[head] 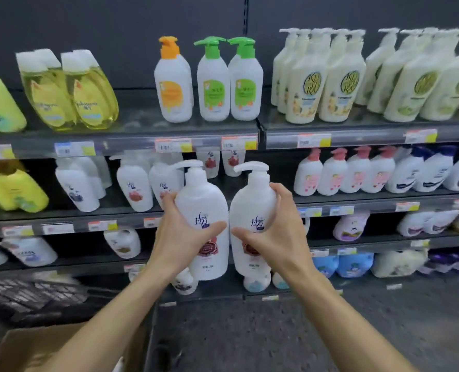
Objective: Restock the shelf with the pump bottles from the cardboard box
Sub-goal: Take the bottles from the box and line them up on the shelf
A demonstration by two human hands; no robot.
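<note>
A person stands before a store shelf stocked with toiletries, both hands raised and each clasped around a white pump bottle. The left hand grips the left bottle with its thumb across the label; the right hand wraps the right bottle the same way. The two bottles are upright and just beside each other, held in the air in front of the second shelf level, where matching white bottles with red labels stand. An open cardboard box sits at lower left, beneath the left forearm.
</note>
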